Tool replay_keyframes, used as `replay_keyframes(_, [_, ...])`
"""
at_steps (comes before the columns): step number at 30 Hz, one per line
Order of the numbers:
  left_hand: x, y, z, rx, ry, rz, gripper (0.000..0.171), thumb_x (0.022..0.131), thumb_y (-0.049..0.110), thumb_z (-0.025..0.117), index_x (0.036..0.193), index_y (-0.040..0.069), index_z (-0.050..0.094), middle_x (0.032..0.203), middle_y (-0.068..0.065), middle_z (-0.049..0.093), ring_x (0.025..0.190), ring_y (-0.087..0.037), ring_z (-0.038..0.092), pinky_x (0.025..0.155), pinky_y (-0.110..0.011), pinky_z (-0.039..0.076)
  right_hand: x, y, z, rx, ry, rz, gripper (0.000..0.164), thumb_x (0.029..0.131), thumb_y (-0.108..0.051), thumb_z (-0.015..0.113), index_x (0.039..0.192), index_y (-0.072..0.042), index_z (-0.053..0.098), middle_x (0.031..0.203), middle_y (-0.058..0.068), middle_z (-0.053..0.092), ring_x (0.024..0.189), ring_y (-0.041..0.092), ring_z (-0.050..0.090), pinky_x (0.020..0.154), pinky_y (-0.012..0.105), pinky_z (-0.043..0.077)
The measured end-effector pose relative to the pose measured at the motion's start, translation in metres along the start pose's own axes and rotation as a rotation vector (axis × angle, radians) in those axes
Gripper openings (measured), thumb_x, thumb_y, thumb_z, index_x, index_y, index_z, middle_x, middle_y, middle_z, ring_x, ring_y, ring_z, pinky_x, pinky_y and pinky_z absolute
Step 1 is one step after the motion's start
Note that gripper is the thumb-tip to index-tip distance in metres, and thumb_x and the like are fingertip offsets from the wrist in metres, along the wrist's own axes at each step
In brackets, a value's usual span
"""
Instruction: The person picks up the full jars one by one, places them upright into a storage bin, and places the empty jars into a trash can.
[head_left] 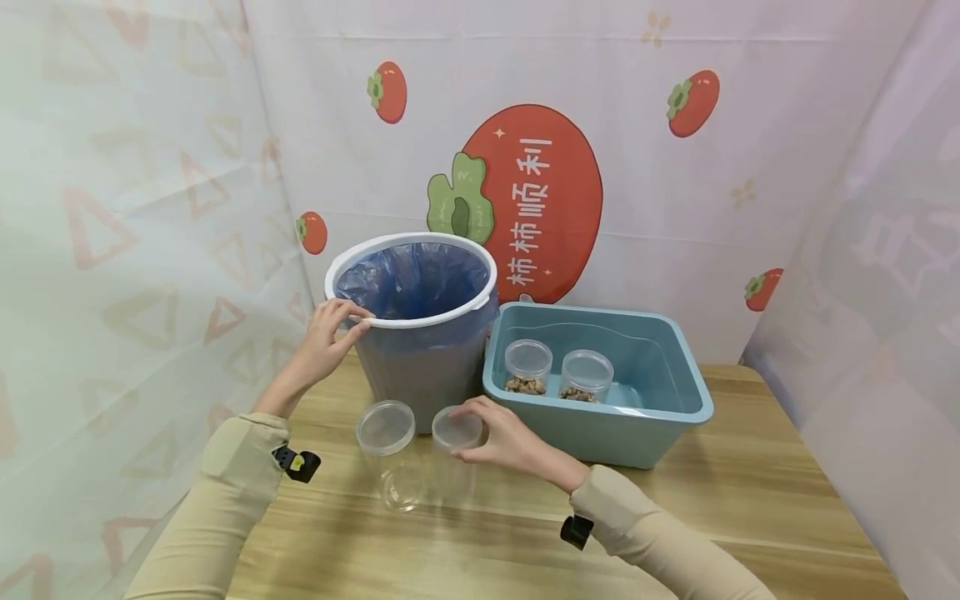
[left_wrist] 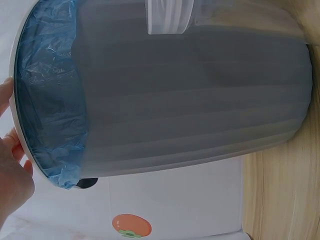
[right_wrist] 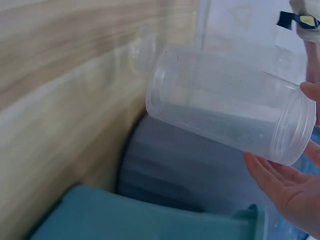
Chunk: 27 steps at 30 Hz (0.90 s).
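Note:
My left hand [head_left: 327,337] grips the white rim of a grey trash can [head_left: 420,367], its fingertips at the edge in the left wrist view too. A blue bag [head_left: 412,279] lines the can and folds over its rim. In front of the can, my right hand [head_left: 502,437] holds a clear plastic jar [right_wrist: 220,100] near its lidded top, with thumb and fingers on opposite sides. Small specks dot the jar's wall. Just left of it stands a second clear lidded jar [head_left: 390,467], with no contents visible.
A teal bin [head_left: 600,433] sits right of the trash can. Inside it are two lidded jars, the left jar [head_left: 528,362] and the right jar [head_left: 587,373], both with brown nut-like pieces at the bottom. A printed curtain [head_left: 637,208] encloses the wooden table [head_left: 750,500].

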<state>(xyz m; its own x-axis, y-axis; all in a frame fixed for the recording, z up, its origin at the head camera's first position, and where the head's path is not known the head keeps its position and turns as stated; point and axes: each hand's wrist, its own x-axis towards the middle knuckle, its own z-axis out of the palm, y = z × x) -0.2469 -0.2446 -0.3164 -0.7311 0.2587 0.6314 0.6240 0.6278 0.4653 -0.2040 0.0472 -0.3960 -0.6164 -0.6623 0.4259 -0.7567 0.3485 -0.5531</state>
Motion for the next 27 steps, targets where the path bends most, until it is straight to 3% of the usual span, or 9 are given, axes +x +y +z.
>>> replay_keyframes(9, [-0.001, -0.003, 0.0, 0.004, 0.009, 0.018, 0.011, 0.087, 0.011, 0.055, 0.092, 0.002, 0.059, 0.096, -0.017, 0.049, 0.104, -0.038, 0.034, 0.087, -0.053, 0.02, 0.01, -0.009, -0.033, -0.012, 0.039, -0.001, 0.041, 0.075, -0.023, 0.07, 0.111, -0.01, 0.055, 0.106, 0.004, 0.054, 0.098, 0.017, 0.051, 0.081, 0.034, 0.043])
replay_keyframes(15, [0.0, -0.002, 0.0, -0.002, 0.003, 0.008, 0.011, 0.087, 0.011, 0.055, 0.092, 0.002, 0.059, 0.097, -0.017, 0.049, 0.104, -0.038, 0.033, 0.086, -0.054, 0.02, 0.015, -0.015, -0.052, 0.026, 0.094, -0.003, 0.042, 0.074, -0.019, 0.071, 0.111, -0.008, 0.054, 0.107, 0.009, 0.053, 0.098, 0.024, 0.051, 0.075, 0.039, 0.047])
replay_keyframes(20, [0.001, -0.002, -0.001, 0.005, -0.001, 0.002, 0.01, 0.087, 0.01, 0.055, 0.093, 0.003, 0.059, 0.097, -0.017, 0.049, 0.105, -0.037, 0.033, 0.087, -0.053, 0.02, 0.02, -0.02, -0.068, 0.054, 0.121, 0.017, 0.042, 0.074, -0.016, 0.069, 0.112, -0.007, 0.053, 0.11, 0.01, 0.051, 0.098, 0.027, 0.051, 0.072, 0.038, 0.049])
replay_keyframes(27, [0.001, -0.001, -0.001, 0.013, -0.012, -0.011, 0.011, 0.087, 0.011, 0.055, 0.093, 0.003, 0.059, 0.098, -0.016, 0.048, 0.105, -0.037, 0.033, 0.087, -0.053, 0.02, 0.027, -0.027, -0.085, 0.034, 0.177, 0.039, 0.043, 0.074, -0.016, 0.07, 0.112, -0.007, 0.053, 0.113, 0.008, 0.051, 0.099, 0.021, 0.05, 0.073, 0.033, 0.049])
